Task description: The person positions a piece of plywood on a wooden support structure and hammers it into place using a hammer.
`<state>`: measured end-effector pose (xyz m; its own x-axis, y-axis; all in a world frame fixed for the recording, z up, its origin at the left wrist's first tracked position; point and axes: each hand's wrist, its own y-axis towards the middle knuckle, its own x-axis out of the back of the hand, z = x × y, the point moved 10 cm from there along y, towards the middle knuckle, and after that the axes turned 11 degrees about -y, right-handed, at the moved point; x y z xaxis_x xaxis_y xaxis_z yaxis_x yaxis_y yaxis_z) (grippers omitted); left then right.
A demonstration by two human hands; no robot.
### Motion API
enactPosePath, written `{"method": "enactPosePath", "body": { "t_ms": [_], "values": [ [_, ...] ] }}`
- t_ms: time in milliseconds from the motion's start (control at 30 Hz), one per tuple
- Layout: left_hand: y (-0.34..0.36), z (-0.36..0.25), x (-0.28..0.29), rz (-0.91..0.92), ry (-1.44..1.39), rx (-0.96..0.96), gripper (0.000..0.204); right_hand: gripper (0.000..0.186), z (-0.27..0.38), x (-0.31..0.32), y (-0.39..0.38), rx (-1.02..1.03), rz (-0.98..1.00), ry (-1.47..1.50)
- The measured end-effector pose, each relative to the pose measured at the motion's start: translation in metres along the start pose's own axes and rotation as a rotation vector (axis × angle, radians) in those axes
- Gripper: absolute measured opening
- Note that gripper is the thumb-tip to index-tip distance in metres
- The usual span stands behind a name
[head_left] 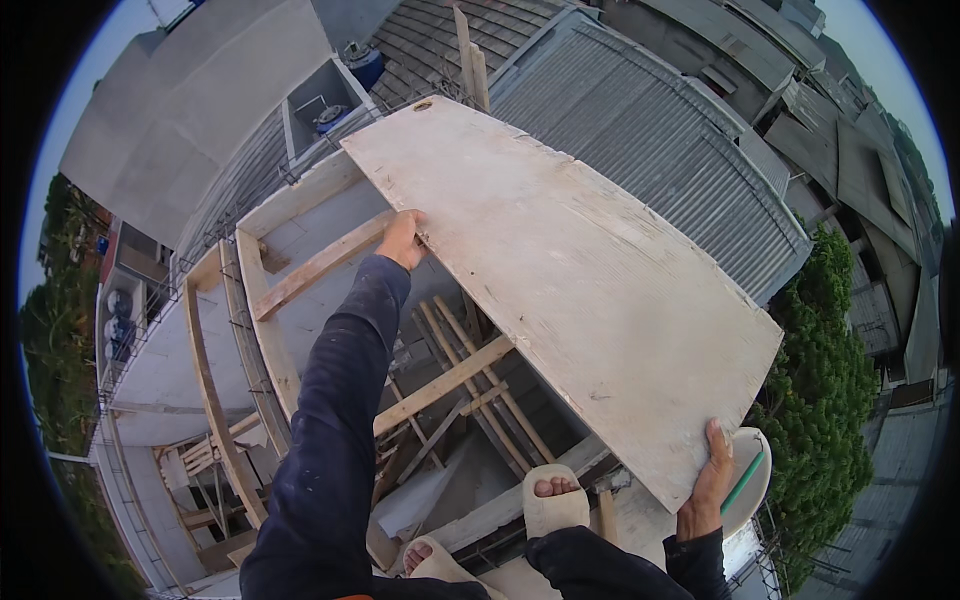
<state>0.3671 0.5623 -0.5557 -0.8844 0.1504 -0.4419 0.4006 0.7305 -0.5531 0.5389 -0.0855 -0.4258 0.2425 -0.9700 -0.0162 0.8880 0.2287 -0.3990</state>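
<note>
A large pale plywood sheet [570, 260] lies slantwise across the wooden framing, from far middle to near right. My left hand [403, 238] grips its left long edge, fingers partly hidden at the rim, next to a wooden crosspiece [320, 265]. At the sheet's near right corner, my right hand [709, 482] holds the short edge, the thumb on top and the other fingers mostly hidden. A second wooden crosspiece [445, 384] runs out from under the sheet's left edge.
Below the framing is a deep opening with bamboo poles [490, 390]. My sandalled feet [555, 498] stand at its near edge. A pale rounded container with a green handle-like strip [743, 482] sits beside my right hand. Corrugated roofing [640, 140] lies beyond, a tree [815, 400] at right.
</note>
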Motion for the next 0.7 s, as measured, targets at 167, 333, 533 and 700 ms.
{"method": "enactPosePath", "body": {
  "t_ms": [167,333,533,700],
  "values": [
    [-0.007,0.001,-0.005,-0.018,0.02,-0.04,0.045,0.056,-0.032,-0.019,-0.006,-0.068,0.001,0.027],
    [-0.009,0.004,0.014,0.056,-0.116,-0.044,0.061,0.058,-0.063,-0.033,-0.015,-0.189,0.085,0.041],
    [-0.035,0.059,0.078,-0.117,-0.23,-0.032,0.087,0.061,-0.161,-0.032,-0.012,-0.359,0.261,0.154],
    [-0.111,0.152,0.042,0.04,-0.127,0.054,0.086,0.059,-0.203,-0.02,-0.003,-0.46,0.266,0.192]
  ]
}}
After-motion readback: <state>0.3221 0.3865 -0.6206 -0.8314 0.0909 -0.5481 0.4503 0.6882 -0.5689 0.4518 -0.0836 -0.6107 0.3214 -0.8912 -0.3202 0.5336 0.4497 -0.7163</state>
